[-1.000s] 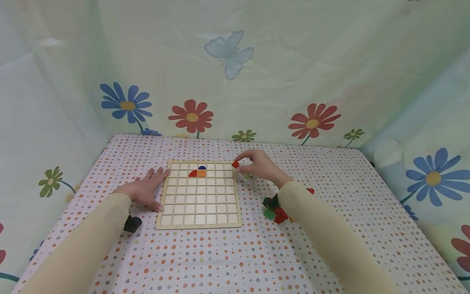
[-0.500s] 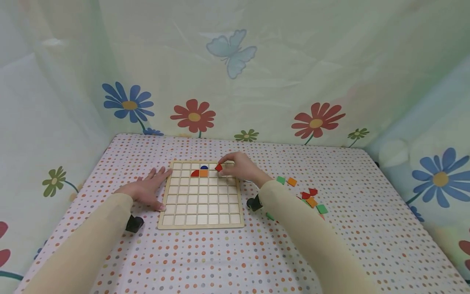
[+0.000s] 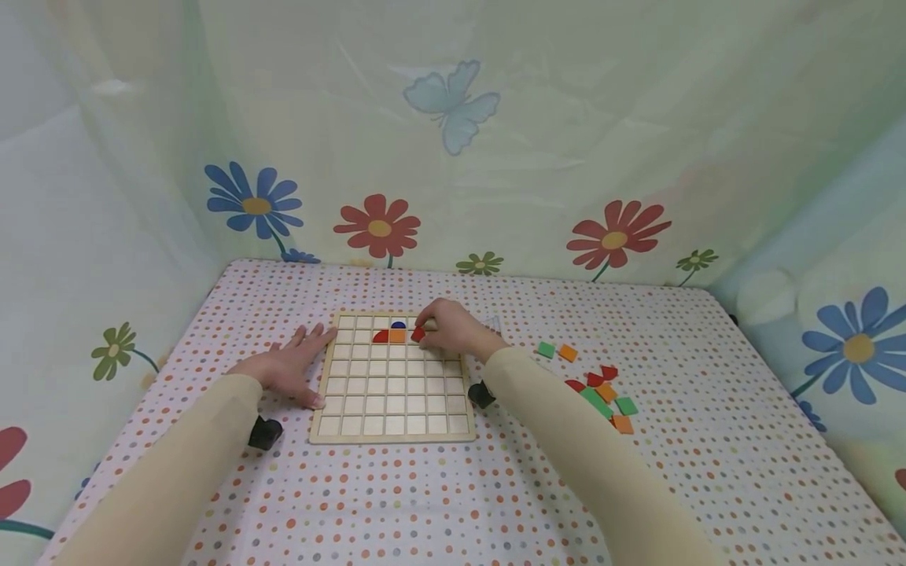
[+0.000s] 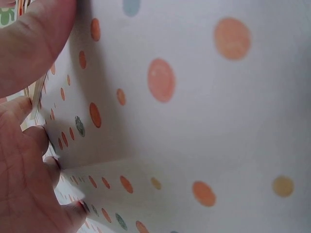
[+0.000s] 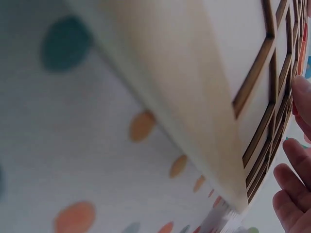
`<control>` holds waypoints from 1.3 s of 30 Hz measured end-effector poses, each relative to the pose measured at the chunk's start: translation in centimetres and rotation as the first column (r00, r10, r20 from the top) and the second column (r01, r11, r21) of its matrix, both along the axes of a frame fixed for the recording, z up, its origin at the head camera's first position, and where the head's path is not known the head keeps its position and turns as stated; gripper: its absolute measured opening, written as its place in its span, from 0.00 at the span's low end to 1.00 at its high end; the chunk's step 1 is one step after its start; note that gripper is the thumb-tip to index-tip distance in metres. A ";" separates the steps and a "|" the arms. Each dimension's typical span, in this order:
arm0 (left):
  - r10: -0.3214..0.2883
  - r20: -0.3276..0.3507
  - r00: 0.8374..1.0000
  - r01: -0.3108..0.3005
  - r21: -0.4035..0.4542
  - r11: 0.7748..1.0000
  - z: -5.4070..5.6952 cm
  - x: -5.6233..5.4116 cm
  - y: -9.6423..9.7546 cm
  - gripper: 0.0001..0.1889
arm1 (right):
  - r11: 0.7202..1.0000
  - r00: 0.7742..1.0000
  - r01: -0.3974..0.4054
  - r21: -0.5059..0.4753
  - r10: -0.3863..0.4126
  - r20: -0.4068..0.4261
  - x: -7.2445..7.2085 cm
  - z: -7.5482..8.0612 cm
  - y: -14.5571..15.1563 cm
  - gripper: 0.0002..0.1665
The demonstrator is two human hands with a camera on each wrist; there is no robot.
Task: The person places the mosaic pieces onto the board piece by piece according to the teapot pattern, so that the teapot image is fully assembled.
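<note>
A wooden grid board [image 3: 393, 438] lies flat on the dotted table. My left hand [image 3: 286, 369] rests spread along its left side, thumb and fingertips at the frame; the left wrist view shows those fingers [image 4: 24, 160] against the cloth and the board's edge. Over the board's upper right, my right hand [image 3: 453, 330] pinches a small red tile [image 3: 418, 334] between thumb and index finger, close over a cell. Left of it in the grid sit an orange square tile [image 3: 398, 336], a red quarter-round tile [image 3: 381, 336] and a blue half-round tile [image 3: 399, 325].
Right of the board lies a loose pile of red, orange and green tiles [image 3: 597, 401]. A green tile [image 3: 546, 350] and an orange tile [image 3: 568, 353] lie apart, farther back. A flowered cloth wall [image 3: 538, 157] rises behind the table.
My right hand has carried the red tile leftward from beyond the board's right edge to a cell near the orange tile. My left hand has kept its place at the board.
</note>
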State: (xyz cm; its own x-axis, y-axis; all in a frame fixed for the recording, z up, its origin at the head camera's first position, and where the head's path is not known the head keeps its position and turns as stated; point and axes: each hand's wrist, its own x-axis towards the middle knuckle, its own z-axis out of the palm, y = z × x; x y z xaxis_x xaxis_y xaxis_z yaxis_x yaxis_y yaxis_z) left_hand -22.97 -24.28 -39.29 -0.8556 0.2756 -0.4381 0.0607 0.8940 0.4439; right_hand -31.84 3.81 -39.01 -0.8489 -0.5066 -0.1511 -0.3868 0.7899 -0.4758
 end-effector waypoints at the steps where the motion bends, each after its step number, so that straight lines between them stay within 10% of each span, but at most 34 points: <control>1: -0.002 0.000 1.000 0.002 0.000 1.000 0.0 0.0 0.0 0.64 | 1.000 1.000 -0.004 0.001 0.004 0.003 0.0 0.0 -0.1 0.19; 39: 0.006 -0.010 1.000 -0.006 0.001 1.000 -0.2 -0.1 0.0 0.63 | 0.989 0.992 -0.110 0.097 0.116 -0.052 0.4 0.7 0.6 0.13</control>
State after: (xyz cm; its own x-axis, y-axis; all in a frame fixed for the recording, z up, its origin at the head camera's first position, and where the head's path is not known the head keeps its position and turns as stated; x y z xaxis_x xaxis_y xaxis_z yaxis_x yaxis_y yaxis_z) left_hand -23.04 -24.31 -39.46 -0.8616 0.2711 -0.4291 0.0599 0.8938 0.4444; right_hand -31.43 4.42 -38.27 -0.7956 -0.5858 -0.1548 -0.5008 0.7796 -0.3761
